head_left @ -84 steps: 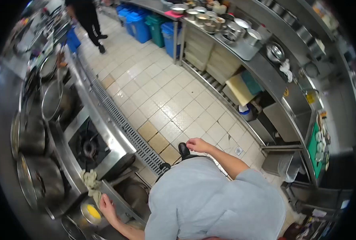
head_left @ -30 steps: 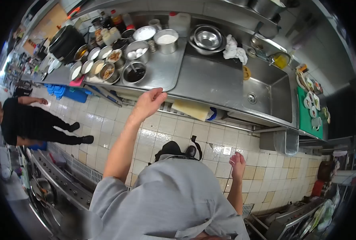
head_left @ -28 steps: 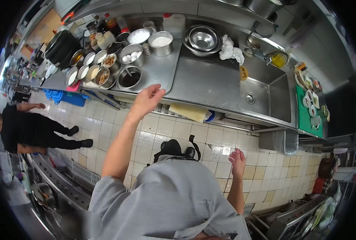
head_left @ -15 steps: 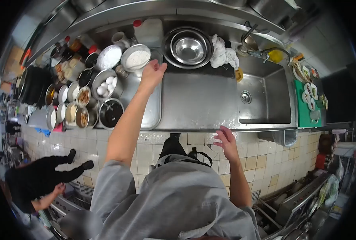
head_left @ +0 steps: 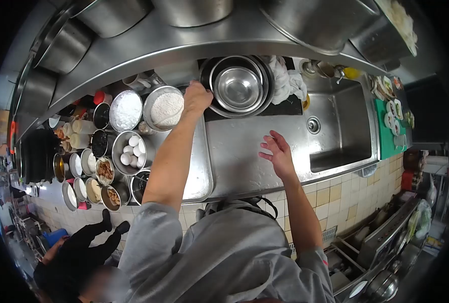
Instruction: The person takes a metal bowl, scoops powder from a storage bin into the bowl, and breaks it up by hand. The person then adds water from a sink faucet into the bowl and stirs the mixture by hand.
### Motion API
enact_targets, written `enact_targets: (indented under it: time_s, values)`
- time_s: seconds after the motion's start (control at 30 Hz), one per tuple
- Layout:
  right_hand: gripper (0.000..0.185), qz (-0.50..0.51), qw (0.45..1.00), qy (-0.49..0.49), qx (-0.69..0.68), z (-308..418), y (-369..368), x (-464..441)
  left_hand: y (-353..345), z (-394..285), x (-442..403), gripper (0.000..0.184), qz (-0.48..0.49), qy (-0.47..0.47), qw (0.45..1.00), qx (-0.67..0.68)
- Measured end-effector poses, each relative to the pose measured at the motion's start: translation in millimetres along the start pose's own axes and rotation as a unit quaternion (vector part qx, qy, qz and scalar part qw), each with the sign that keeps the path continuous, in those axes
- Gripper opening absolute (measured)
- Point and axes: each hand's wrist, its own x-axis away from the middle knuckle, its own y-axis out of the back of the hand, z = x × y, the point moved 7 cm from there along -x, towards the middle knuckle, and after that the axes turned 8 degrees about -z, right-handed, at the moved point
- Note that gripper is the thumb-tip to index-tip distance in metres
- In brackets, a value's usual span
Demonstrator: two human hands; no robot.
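Note:
My left hand [head_left: 198,97] reaches over the steel counter [head_left: 244,151], between a pot of white powder [head_left: 167,107] and the stacked steel bowls [head_left: 238,89]. Its fingers are curled and lie at the left rim of the bowls; whether they touch or grip the rim is unclear. My right hand [head_left: 278,152] hangs in the air above the counter, left of the sink [head_left: 343,121], with fingers apart and nothing in it. A bowl of eggs [head_left: 132,151] and a bowl of white powder [head_left: 126,110] stand to the left of my left arm.
An overhead shelf [head_left: 194,45] carries large pots. White cloths [head_left: 287,83] lie right of the bowls. A green board [head_left: 388,134] with small dishes is beyond the sink. Several ingredient containers crowd the left. A person in black [head_left: 78,252] is at the lower left; a stove [head_left: 386,232] is lower right.
The view has turned from the stove to the counter and come closer to it. My left hand has moved forward to the bowls' edge, and my right hand has risen over the counter.

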Motion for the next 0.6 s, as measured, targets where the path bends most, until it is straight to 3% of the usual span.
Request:
enact_targets:
  time_s: [0.17,0.37,0.43,0.5,0.57,0.6]
  values:
    - [0.065,-0.006,1.0,-0.006,-0.022,6,-26,-28,24,-11,0,0.039,0.023,-0.018,0.999,-0.023]
    - [0.056,0.014,0.998,-0.028,-0.056,10,-57,-52,42,5,14,0.035,-0.05,-0.031,0.998,0.034]
    - [0.052,0.014,0.998,-0.033,-0.056,10,-67,-57,61,-8,24,0.039,-0.17,-0.123,0.975,0.069]
    - [0.042,0.008,0.995,-0.052,-0.087,4,-66,-62,73,-16,23,0.038,-0.152,-0.11,0.98,0.063]
    - [0.032,0.016,0.995,-0.056,-0.084,2,-66,-63,63,-11,18,0.036,0.027,0.025,0.997,0.06]
    - [0.035,0.025,0.994,-0.059,-0.09,2,-67,-63,48,-1,12,0.036,0.048,0.043,0.995,0.07]
